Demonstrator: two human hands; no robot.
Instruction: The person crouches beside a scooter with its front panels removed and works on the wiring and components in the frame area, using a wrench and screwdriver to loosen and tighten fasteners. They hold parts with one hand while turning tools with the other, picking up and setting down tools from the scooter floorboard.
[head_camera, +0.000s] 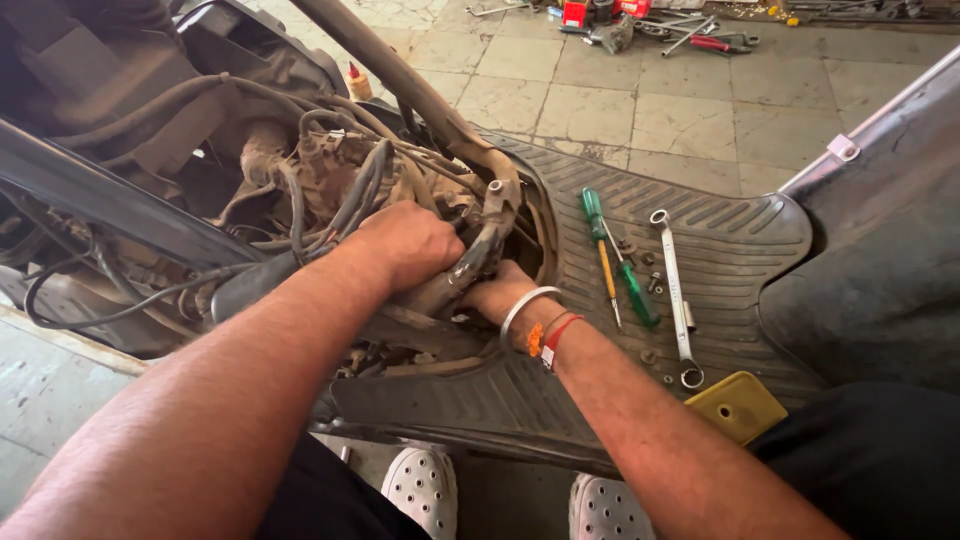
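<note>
Scooter with front panels removed, frame and wiring exposed, standing on a stone-tile floor (600, 100). Left hand (410, 243): fingers curled together and clamped on a grimy bundle of cables and hoses (470, 262) at the steering column, just below the bare frame tube (400, 85). Right hand (497, 293): reaches in under the same bundle, touching it; its fingers are hidden behind the parts, so their state cannot be told; wrist bears a silver bangle (522, 306) and an orange-and-red thread band (548, 337). Ribbed black rubber floor mat (740, 235) of the scooter carries, just right of the hands: a green-handled screwdriver (593, 212), a second green-handled screwdriver (634, 290) lying close beside it, a combination spanner (676, 296), and several loose bolts and washers (652, 280) between them. Yellow plastic piece (735, 405) at the mat's near edge. Scattered hand tools (690, 35) lie well apart on the far floor. White perforated clogs (425, 487) below.
</note>
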